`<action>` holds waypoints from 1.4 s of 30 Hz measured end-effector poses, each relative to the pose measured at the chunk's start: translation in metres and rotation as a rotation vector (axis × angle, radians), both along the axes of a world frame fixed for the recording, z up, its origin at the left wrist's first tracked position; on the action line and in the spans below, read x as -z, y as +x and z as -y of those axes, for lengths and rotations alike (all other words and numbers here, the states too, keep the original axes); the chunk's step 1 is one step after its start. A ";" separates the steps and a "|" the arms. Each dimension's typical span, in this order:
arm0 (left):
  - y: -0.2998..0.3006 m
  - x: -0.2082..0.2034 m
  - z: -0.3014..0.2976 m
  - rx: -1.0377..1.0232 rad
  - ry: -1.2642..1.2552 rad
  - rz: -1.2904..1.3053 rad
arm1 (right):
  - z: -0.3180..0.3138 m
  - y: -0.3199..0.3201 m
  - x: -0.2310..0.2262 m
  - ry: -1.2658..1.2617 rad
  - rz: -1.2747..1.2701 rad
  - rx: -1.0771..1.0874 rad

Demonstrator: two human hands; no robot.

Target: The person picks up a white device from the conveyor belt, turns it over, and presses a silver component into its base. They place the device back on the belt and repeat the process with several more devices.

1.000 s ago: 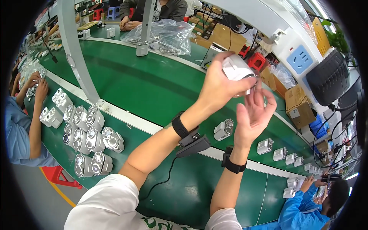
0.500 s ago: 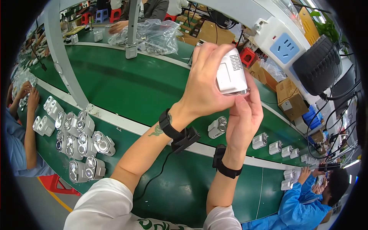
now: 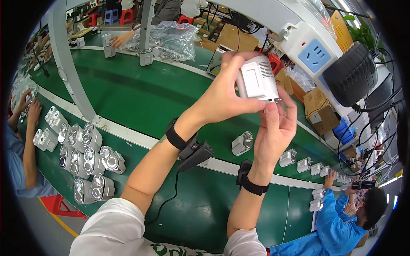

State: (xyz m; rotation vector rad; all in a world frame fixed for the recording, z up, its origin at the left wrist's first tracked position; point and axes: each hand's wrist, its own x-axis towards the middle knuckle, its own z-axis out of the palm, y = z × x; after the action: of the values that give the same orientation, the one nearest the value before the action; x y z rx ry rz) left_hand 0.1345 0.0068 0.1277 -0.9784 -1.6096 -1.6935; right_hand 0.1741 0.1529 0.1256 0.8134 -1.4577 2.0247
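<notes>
Both my hands hold a white plastic device (image 3: 255, 80) up above the green belt, with a raised rectangular panel and a patch of slots facing me. My left hand (image 3: 222, 96) wraps its far and left sides, the thumb along the lower edge. From below, my right hand (image 3: 274, 132) grips it, the thumb pressed at the lower edge by a small clear part; its other fingers are partly behind the device. Beneath my hands, a similar white device (image 3: 242, 143) with clear round lenses stands on the belt.
Several white twin-lens devices (image 3: 92, 161) stand grouped at left; more (image 3: 304, 164) line the belt at right. A power strip (image 3: 314, 55) with a black adapter (image 3: 350, 74) hangs at upper right. Co-workers sit on both sides, one in a blue jacket (image 3: 337, 217).
The device in my hands has tilted, showing more of its panelled face. My left wrist has shifted slightly left. Across the belt, a co-worker's hand has reached a white device.
</notes>
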 end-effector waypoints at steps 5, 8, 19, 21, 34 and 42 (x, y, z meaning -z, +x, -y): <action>0.008 -0.011 -0.003 0.430 0.318 0.189 | -0.002 -0.003 0.005 -0.031 -0.015 0.033; 0.010 -0.014 0.000 0.470 0.370 0.214 | -0.004 -0.002 0.005 -0.067 -0.049 -0.057; 0.013 -0.013 -0.005 0.429 0.477 0.366 | 0.007 -0.006 0.004 0.221 -0.155 0.195; 0.007 -0.008 -0.014 0.398 0.398 0.448 | 0.003 -0.009 0.006 0.333 -0.198 0.333; 0.020 0.000 -0.001 -0.546 -0.471 0.321 | -0.042 -0.087 0.117 1.396 0.112 0.287; 0.180 -0.023 -0.059 -0.427 -0.450 -0.112 | 0.092 0.010 0.040 1.176 -0.314 -0.082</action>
State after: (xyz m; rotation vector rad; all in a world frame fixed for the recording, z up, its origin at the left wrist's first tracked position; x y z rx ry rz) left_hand 0.3144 0.0660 0.1504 -0.8327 -1.9962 -0.9980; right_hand 0.1845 0.0606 0.0856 1.5343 -2.3802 0.8321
